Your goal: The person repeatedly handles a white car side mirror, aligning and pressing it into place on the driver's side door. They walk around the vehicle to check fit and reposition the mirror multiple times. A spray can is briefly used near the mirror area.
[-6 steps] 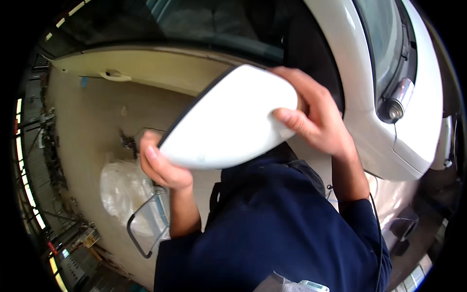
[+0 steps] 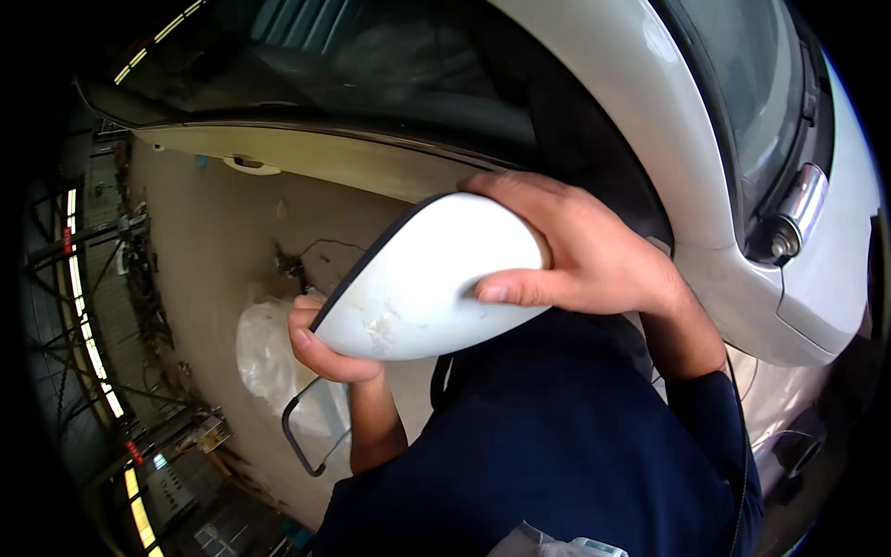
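Observation:
A white car side mirror [image 2: 436,278] with a dark edge is held between my two hands in front of my body. On its lower left, a scuffed patch shows in the white shell. My left hand [image 2: 332,345] grips the narrow, pointed end, its other fingers partly hidden behind the mirror. Around the broad end curls my right hand [image 2: 575,246], the thumb resting on the white face and the fingers over the top edge. The side facing away from me is hidden.
Beyond the mirror is a pale car door [image 2: 306,162] with a handle. To the right stands a white car body [image 2: 798,302], with a metal spray can [image 2: 803,206] at the base of the windscreen. Clear plastic sheeting [image 2: 269,357] and a bent black handle [image 2: 295,432] are at lower left.
The mirror sits lower in the picture and is tilted so its scuffed patch shows plainly. My right hand has moved with it, its thumb further onto the shell. The view has shifted.

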A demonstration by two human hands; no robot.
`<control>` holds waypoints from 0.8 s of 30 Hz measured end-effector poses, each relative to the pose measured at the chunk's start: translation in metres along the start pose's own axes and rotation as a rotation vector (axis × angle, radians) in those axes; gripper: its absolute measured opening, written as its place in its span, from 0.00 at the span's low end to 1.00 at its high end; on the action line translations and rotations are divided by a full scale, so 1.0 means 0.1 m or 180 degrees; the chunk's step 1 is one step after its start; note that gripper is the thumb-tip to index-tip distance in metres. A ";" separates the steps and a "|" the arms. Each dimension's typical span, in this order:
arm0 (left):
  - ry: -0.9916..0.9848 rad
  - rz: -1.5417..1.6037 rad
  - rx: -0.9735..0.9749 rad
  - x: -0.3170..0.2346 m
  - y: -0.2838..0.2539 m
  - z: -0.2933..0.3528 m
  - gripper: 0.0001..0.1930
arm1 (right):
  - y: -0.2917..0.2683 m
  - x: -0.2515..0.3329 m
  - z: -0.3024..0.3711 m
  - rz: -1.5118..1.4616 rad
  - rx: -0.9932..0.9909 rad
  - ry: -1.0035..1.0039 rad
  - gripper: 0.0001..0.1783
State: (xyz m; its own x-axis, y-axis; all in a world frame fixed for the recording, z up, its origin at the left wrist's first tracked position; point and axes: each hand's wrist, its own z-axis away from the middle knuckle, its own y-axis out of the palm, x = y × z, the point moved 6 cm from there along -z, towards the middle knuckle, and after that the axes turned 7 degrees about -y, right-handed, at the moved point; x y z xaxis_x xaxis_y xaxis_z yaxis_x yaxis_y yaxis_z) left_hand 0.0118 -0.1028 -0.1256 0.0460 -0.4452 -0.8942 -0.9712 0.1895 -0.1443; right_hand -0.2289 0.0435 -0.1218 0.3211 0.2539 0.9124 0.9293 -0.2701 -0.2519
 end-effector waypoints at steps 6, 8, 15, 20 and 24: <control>0.0042 -0.0151 0.0183 0.07 0.01 -0.06 0.22 | -0.10 -0.07 -0.14 -0.0240 -0.0016 -0.0019 0.42; -0.0045 -0.0097 0.0209 0.11 -0.01 -0.04 0.22 | -0.16 -0.07 -0.07 -0.0207 -0.0153 0.0039 0.42; -0.0111 -0.0291 0.0164 0.12 0.05 -0.02 0.23 | -0.18 -0.35 -0.17 -0.1109 0.0269 0.0395 0.24; -0.0113 -0.0281 0.0217 0.12 -0.02 -0.04 0.23 | -0.11 -0.39 -0.33 -0.1464 0.0260 0.0430 0.10; -0.0183 -0.0282 0.0306 0.10 0.06 -0.07 0.23 | -0.09 -0.41 -0.42 -0.1462 0.0147 0.0165 0.05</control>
State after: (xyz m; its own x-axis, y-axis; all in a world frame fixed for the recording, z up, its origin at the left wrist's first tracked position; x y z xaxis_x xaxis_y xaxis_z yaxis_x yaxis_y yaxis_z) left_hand 0.0047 -0.1122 -0.1328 0.1467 -0.4136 -0.8986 -0.9360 0.2357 -0.2613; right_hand -0.2584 -0.0031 -0.1438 -0.1342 0.2905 0.9474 0.9806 -0.0986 0.1692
